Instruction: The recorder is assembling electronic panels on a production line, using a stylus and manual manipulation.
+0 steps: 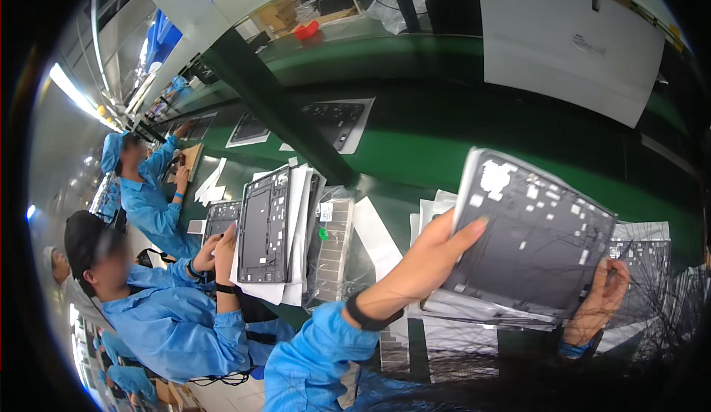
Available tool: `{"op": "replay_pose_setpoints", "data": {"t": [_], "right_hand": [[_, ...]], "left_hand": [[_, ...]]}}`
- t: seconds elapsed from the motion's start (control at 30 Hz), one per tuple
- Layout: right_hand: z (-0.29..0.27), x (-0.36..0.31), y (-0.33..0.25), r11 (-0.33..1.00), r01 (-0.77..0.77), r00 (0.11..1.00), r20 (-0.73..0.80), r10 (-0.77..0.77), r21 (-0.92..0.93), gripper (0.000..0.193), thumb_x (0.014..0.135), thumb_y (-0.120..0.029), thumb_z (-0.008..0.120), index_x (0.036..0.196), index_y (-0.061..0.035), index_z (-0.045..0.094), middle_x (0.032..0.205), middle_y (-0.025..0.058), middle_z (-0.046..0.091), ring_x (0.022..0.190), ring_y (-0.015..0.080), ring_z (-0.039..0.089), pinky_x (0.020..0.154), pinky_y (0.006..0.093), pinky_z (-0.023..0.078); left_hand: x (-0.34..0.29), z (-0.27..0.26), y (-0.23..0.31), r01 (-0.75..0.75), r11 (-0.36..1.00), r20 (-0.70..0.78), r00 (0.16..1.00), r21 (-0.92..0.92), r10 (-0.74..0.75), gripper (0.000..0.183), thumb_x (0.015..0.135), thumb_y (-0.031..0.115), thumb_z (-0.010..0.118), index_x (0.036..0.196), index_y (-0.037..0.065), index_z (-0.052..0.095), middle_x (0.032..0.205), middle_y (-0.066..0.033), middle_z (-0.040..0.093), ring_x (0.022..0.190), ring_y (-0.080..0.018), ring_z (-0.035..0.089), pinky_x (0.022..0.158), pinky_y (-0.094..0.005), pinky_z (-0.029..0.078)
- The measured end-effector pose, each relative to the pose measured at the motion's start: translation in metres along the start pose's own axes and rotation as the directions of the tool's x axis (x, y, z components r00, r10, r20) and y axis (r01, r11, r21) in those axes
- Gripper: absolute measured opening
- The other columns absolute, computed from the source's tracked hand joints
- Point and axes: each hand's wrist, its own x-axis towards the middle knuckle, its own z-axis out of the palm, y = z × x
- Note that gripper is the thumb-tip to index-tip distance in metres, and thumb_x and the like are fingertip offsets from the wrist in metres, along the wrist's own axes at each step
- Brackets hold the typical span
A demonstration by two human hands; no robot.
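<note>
I hold a grey laptop bottom case (537, 234), inner side facing me, tilted up above the green work surface. My left hand (437, 253) grips its left edge, fingers spread over the inner face, a black wristband on that arm. My right hand (603, 293) holds its lower right corner. Under the case lie white sheets and a second dark panel (648, 260).
A co-worker in blue at my left handles a dark panel (265, 227) on stacked white sheets. A bagged strip part (335, 245) lies between us. Another worker sits farther up the green conveyor (415, 145), which carries more panels (333, 119). A white sheet (570, 38) hangs at the upper right.
</note>
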Motion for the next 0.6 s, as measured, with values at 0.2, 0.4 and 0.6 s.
{"op": "replay_pose_setpoints", "data": {"t": [0.2, 0.4, 0.6], "right_hand": [[0.006, 0.009, -0.022, 0.996, 0.085, 0.976, -0.205, -0.076, 0.034, 0.044, 0.105, -0.015, 0.063, 0.144, 0.0007, 0.050, 0.127, 0.0168, 0.066, 0.119, 0.0236, 0.063, 0.105, 0.0324, 0.048], [0.015, -0.031, -0.021, 0.997, 0.070, 0.992, 0.101, -0.074, 0.039, 0.043, 0.112, -0.025, 0.050, 0.141, 0.0080, 0.052, 0.077, 0.0113, 0.063, 0.067, 0.0187, 0.060, 0.070, 0.0331, 0.053], [0.030, -0.040, -0.036, 0.965, -0.220, 0.920, 0.358, 0.157, 0.142, 0.033, 0.113, -0.018, 0.050, 0.136, 0.0058, 0.053, 0.084, 0.0101, 0.067, 0.072, 0.0152, 0.061, 0.068, 0.0278, 0.049]], "left_hand": [[0.138, -0.067, 0.015, 0.042, 0.986, 0.096, 0.995, -0.164, -0.026, 0.031, 0.109, 0.024, 0.058, 0.131, 0.002, 0.061, 0.120, -0.0061, 0.069, 0.112, -0.0167, 0.063, 0.098, -0.0362, 0.052], [0.251, -0.240, -0.060, 0.035, 0.999, -0.189, 0.981, 0.010, -0.033, 0.029, 0.108, 0.026, 0.060, 0.124, 0.002, 0.065, 0.111, -0.0066, 0.071, 0.093, -0.0195, 0.069, 0.089, -0.0391, 0.059], [0.269, -0.261, -0.028, 0.418, -0.124, -0.387, 0.897, 0.900, 0.216, 0.049, 0.096, 0.029, 0.062, 0.129, -0.007, 0.065, 0.139, -0.0307, 0.061, 0.128, -0.0462, 0.059, 0.095, -0.0495, 0.053]]}}
